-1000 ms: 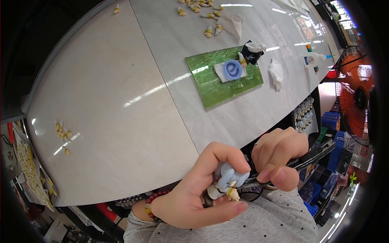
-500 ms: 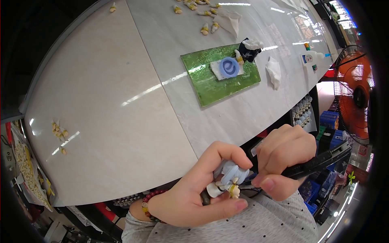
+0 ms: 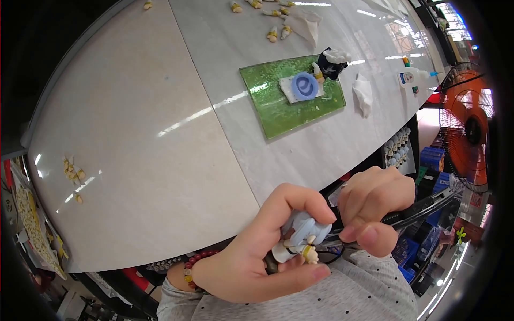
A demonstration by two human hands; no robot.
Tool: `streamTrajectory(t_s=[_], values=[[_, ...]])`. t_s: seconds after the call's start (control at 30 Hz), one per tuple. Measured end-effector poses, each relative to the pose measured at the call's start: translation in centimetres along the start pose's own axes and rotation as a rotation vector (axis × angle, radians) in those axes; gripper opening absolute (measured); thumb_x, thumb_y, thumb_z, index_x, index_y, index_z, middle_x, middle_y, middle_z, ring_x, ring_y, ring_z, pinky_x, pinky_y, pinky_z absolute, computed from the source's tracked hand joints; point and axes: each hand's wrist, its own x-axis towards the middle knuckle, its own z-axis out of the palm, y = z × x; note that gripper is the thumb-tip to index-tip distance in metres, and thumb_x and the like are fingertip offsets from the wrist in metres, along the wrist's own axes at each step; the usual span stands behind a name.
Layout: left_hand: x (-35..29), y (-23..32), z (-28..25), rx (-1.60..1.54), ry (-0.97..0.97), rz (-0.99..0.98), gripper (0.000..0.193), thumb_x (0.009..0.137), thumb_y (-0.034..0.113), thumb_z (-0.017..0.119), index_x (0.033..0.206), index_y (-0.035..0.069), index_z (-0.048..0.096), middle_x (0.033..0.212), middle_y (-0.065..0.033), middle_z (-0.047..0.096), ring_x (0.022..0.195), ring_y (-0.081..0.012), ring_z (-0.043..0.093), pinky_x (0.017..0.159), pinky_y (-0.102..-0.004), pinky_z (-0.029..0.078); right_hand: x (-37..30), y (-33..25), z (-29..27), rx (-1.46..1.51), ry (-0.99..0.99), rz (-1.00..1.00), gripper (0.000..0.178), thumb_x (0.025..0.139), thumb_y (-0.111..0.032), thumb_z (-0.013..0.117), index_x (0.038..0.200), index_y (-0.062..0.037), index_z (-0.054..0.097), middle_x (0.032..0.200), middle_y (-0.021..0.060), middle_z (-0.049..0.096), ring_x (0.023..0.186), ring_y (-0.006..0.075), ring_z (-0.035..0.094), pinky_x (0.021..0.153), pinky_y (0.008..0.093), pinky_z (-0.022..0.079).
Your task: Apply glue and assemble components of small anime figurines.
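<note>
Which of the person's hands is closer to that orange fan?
The right hand: gripping a long dark tool, it is below and left of the orange fan in the picture. The left hand, holding a small figurine, is farther left and lower.

Landmark: the board (image 3: 273, 122), on the table (image 3: 134, 155) before you. On the board: a pad (image 3: 287, 96), a dish (image 3: 304, 85) atop the pad, a small piece (image 3: 318, 74) just right of the dish. Container (image 3: 333, 63) at the board's far right corner. Right of the board: a tissue (image 3: 363, 96) near, a bottle (image 3: 408, 76) farther, a fan (image 3: 471, 131) past the table. Behind the board: loose pieces (image 3: 272, 34), a cloth (image 3: 308, 25). Well left of the board, nearer you: a cluster of pieces (image 3: 73, 170). On your side of the board: your left hand (image 3: 241, 267), figurine (image 3: 305, 235) within; your right hand (image 3: 377, 203), farther right.
</note>
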Motion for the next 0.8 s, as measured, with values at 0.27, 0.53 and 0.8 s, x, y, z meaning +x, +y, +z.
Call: streamTrajectory(t_s=[0.27, 0.53, 0.8], values=[[0.35, 0.19, 0.14, -0.010, -0.048, -0.007, 0.057, 0.064, -0.012, 0.064, 0.106, 0.009, 0.033, 0.098, -0.0045, 0.040, 0.069, -0.0035, 0.042, 0.058, -0.0163, 0.034, -0.01, -0.59, -0.11, 0.017, -0.005, 0.031, 0.016, 0.061, 0.004, 0.061, 0.051, 0.0006, 0.050, 0.048, 0.0091, 0.053, 0.037, 0.0154, 0.049, 0.034, 0.0237, 0.037], [0.26, 0.00, -0.16, -0.040, -0.087, -0.074, 0.056, 0.064, -0.011, 0.062, 0.107, 0.008, 0.032, 0.099, -0.0038, 0.039, 0.071, -0.0040, 0.042, 0.059, -0.0168, 0.032, 0.45, -0.45, -0.22, 0.018, -0.077, 0.016, 0.019, 0.063, 0.003, 0.061, 0.049, -0.0004, 0.048, 0.044, 0.0066, 0.049, 0.033, 0.0153, 0.045, 0.032, 0.0244, 0.031], [0.37, -0.11, -0.12, -0.160, -0.056, -0.126, 0.052, 0.063, -0.010, 0.051, 0.108, 0.005, 0.032, 0.098, -0.0050, 0.043, 0.079, -0.0087, 0.043, 0.065, -0.0200, 0.033, 0.73, -0.88, -0.57, -0.090, -0.163, 0.050, 0.021, 0.065, 0.000, 0.061, 0.049, -0.0029, 0.048, 0.043, 0.0033, 0.044, 0.032, 0.0159, 0.042, 0.031, 0.0257, 0.028]])
